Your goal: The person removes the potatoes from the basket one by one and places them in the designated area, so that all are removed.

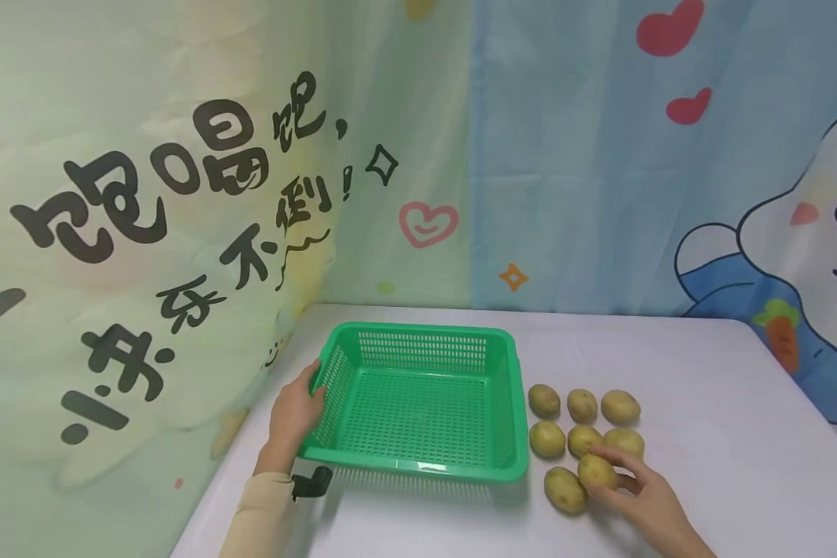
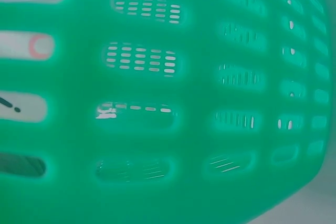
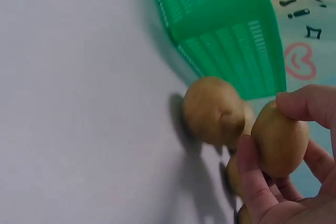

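A green plastic basket (image 1: 418, 470) with slotted walls stands on the table, with nothing inside it. My left hand (image 1: 297, 411) grips its left rim; the left wrist view is filled by the basket's slotted wall (image 2: 79, 140), and that hand does not show there. To the right of the basket, my right hand (image 1: 638, 496) pinches a potato (image 3: 280, 139) between thumb and fingers, raised off the table. Directly left of the held potato lies another potato (image 1: 565, 490). Behind it are two rows of potatoes, among them one potato (image 1: 547, 439) close to the basket's right wall.
The white table (image 1: 725, 403) extends to the right of the potatoes. A printed curtain (image 1: 565, 155) hangs along the back and left sides. Something black (image 1: 312, 482) shows by the left wrist, under the basket's front left corner.
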Demonstrator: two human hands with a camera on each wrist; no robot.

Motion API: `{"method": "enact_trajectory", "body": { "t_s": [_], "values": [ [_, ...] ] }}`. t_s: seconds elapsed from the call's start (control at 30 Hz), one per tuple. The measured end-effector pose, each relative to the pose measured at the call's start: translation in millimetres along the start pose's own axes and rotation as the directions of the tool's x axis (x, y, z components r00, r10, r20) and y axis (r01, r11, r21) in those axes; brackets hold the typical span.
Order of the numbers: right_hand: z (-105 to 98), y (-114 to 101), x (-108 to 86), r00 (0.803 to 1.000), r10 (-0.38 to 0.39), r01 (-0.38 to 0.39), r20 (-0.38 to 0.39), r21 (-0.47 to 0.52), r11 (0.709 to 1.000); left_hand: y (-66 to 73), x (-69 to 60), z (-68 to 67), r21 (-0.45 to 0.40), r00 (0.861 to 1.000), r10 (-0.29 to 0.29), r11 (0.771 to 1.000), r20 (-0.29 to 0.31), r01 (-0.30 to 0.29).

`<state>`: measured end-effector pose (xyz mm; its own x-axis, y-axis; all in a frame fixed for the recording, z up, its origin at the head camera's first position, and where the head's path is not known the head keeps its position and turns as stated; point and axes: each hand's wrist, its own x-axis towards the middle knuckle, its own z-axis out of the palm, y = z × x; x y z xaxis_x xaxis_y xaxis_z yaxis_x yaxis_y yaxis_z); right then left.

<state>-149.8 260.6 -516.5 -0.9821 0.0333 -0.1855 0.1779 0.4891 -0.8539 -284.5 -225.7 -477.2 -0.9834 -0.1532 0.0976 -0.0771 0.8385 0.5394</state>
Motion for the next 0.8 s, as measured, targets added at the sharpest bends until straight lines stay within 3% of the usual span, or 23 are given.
{"method": "enact_trajectory", "body": {
  "t_s": [0.2,0.43,0.8],
  "values": [
    [-7,14,-2.5,0.994,0.111,-0.112,-0.020,-0.056,0.992,1.2,0.8,0.5,-0.005,1.000,0.000,1.000,-0.009,0.000],
    [-5,30,-3.1,0.990,0.101,-0.115,-0.102,-0.152,0.982,3.6,1.0,-0.4,-0.002,1.000,0.013,1.000,-0.005,-0.013],
    [6,39,-4.3,0.979,0.165,-0.176,-0.122,-0.079,0.981,0.6,-1.8,-2.3,0.009,1.000,0.016,1.000,0.011,-0.016]
  ]
}}
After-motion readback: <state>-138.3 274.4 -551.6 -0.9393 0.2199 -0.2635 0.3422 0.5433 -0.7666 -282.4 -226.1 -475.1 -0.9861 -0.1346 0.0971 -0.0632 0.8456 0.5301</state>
